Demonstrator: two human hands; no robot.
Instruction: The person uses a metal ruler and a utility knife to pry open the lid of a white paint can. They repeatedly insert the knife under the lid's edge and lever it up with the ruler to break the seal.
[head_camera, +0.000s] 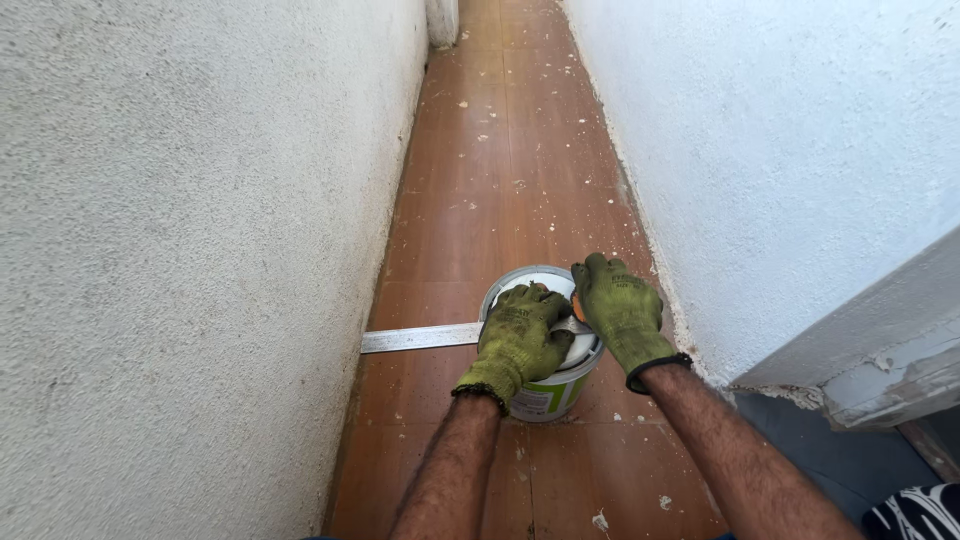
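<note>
Narrow passage between two rough white plastered walls, seen from above. Brown tiled floor (500, 150) running away ahead, speckled with white flecks and chips.

White bucket (548, 392) standing upright on the floor near the right wall, lower centre of view; green-and-white label on its side, pale lid on top, rim visible at the far edge.

Left hand (520, 338) in a green knit glove, laid palm-down over the near half of the lid, fingers curled and pressing on the top; whether gripping anything under the palm cannot be told. Right hand (620, 308) in a matching green glove, set on the far right edge of the lid, fingers bent over the rim, a small orange object (578, 310) showing just at the thumb side, mostly hidden, kind unclear. Both forearms bare, reaching in from the bottom edge.

Long flat metal straightedge (420, 337) lying across the floor, one end touching the foot of the left wall, the other passing under the left hand at the top of the bucket; whether resting on the lid or behind the bucket not clear.

Chipped grey-white door frame (880, 370) at the right. Grey floor patch (830, 450) beneath it. Striped black-and-white fabric (920, 515) in the bottom right corner.
</note>
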